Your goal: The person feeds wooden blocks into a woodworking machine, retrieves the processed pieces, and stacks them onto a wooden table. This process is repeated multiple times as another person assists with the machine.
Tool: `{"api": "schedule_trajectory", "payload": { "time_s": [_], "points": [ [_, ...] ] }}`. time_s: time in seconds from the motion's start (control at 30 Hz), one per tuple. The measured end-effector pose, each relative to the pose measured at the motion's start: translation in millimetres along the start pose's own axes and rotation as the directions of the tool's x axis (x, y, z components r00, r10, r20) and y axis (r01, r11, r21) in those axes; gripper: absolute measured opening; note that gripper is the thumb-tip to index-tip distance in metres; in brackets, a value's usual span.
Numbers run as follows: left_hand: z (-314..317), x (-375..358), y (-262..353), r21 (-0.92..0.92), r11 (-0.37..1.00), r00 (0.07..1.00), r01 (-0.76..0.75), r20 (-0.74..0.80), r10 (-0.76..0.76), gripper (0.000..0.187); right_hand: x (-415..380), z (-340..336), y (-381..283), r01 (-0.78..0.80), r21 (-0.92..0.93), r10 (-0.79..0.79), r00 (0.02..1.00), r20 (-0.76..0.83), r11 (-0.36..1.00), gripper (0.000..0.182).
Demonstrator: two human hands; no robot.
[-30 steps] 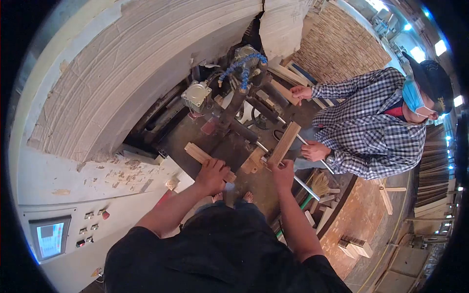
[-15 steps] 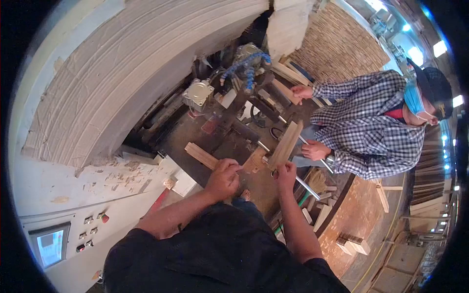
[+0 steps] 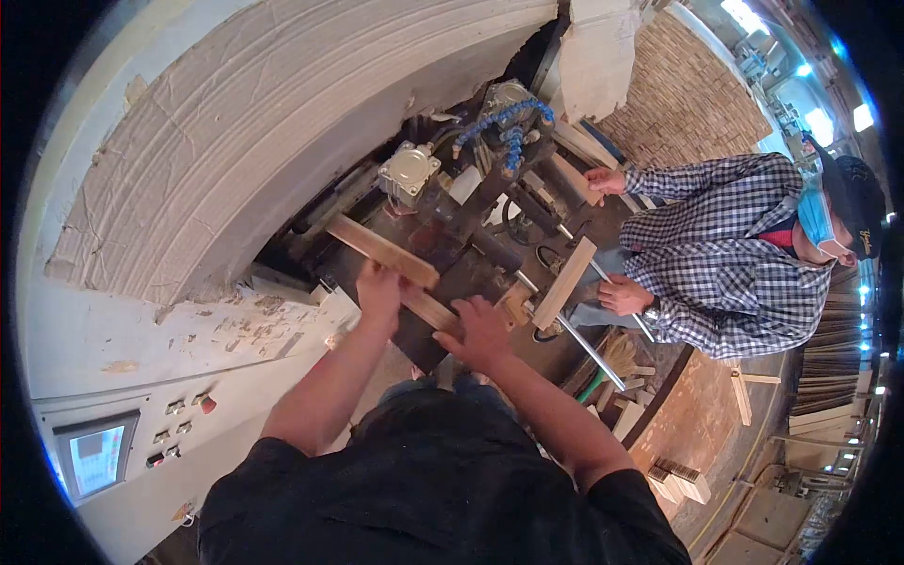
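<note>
In the head view my left hand grips a wooden block from below and holds it at a slant above the dark machine bed. Just under it is a second wooden strip. My right hand has its fingers closed around the near right end of that strip. Part of the strip is hidden behind the raised block. Farther right, another wooden block rests across the metal rods, apart from both my hands.
A co-worker in a checked shirt stands to the right, one hand on a wooden piece. Machine parts with a blue segmented hose are ahead. A control panel is at lower left; small stacked blocks lie on a bench at lower right.
My left hand has moved left and lifted a wooden block. My right hand has left the wood on the rods and come left to the strip. The view has shifted slightly.
</note>
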State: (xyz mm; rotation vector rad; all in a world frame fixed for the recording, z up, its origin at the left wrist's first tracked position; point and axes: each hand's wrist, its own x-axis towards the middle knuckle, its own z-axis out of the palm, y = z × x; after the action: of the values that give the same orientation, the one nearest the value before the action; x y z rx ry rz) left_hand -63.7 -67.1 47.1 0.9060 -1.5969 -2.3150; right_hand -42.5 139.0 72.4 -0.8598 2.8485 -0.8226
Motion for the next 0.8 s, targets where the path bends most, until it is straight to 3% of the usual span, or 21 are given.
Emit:
{"api": "schedule_trajectory", "payload": {
  "time_s": [0.07, 0.17, 0.2, 0.23, 0.33, 0.4, 0.47, 0.53, 0.57, 0.6, 0.67, 0.73, 0.8],
  "points": [
    [3.5, 25.2, 4.4, -0.045, 0.998, 0.999, 0.033, 0.0, -0.033, 0.037, 1.3, 10.3, -6.3, 0.071, -0.031, -0.069, 0.996, 0.047, 0.997, 0.064],
    [32.8, 51.9, -9.4, 0.032, 0.999, 0.992, 0.044, -0.117, -0.04, 0.047, 4.6, 29.3, -6.0, 0.163, -0.074, -0.157, 0.985, 0.075, 0.984, 0.059],
    [43.7, 56.6, -15.8, 0.172, 0.984, 0.988, 0.043, -0.151, -0.017, 0.045, 3.7, 35.3, -3.3, 0.174, -0.087, -0.168, 0.983, 0.068, 0.981, 0.057],
    [51.3, 61.8, -22.2, 0.309, 0.95, 0.984, 0.049, -0.179, 0.008, 0.043, 1.3, 37.3, -1.1, 0.17, -0.087, -0.164, 0.984, 0.069, 0.982, 0.057],
    [67.8, 77.0, -32.2, 0.425, 0.905, 0.985, 0.001, -0.156, 0.072, 0.035, -11.5, 30.4, 4.9, 0.108, -0.006, -0.108, 0.993, 0.044, 0.994, 0.054],
    [73.3, 76.0, -28.0, 0.442, 0.896, 0.985, 0.052, -0.169, 0.027, 0.03, -28.9, 17.7, 6.7, -0.029, 0.017, 0.028, 0.997, 0.069, 0.999, 0.049],
    [78.1, 82.3, -29.1, 0.463, 0.882, 0.985, 0.088, -0.17, -0.01, 0.025, -51.7, 16.9, 19.8, -0.048, 0.055, 0.048, 0.999, -0.001, 0.997, 0.049],
    [73.2, 90.6, -41.9, 0.701, 0.712, 0.976, -0.043, -0.124, 0.181, 0.024, -79.7, 13.8, 28.1, -0.073, 0.098, 0.08, 0.994, -0.071, 0.992, 0.049],
    [72.9, 92.8, -41.8, 0.789, 0.614, 0.983, -0.002, -0.112, 0.148, 0.024, -95.7, 10.8, 30.4, -0.147, 0.155, 0.159, 0.985, -0.068, 0.977, 0.051],
    [73.7, 91.3, -39.8, 0.798, 0.603, 0.986, -0.01, -0.094, 0.141, 0.024, -110.2, 5.9, 31.4, -0.218, 0.21, 0.235, 0.97, -0.061, 0.953, 0.052],
    [76.0, 88.6, -39.8, 0.882, 0.463, 0.97, -0.091, -0.028, 0.242, 0.025, -138.6, -1.0, 38.0, -0.258, 0.237, 0.28, 0.958, -0.066, 0.937, 0.052],
    [83.0, 75.6, -38.0, 0.851, 0.513, 0.968, -0.11, -0.026, 0.25, 0.024, -162.5, -8.8, 41.8, -0.287, 0.265, 0.316, 0.946, -0.07, 0.921, 0.052],
    [92.2, 56.3, -22.3, 0.682, 0.731, 0.998, 0.027, -0.065, 0.024, 0.022, -181.1, -14.5, 44.4, -0.369, 0.261, 0.394, 0.918, -0.048, 0.892, 0.054]
  ]
}}
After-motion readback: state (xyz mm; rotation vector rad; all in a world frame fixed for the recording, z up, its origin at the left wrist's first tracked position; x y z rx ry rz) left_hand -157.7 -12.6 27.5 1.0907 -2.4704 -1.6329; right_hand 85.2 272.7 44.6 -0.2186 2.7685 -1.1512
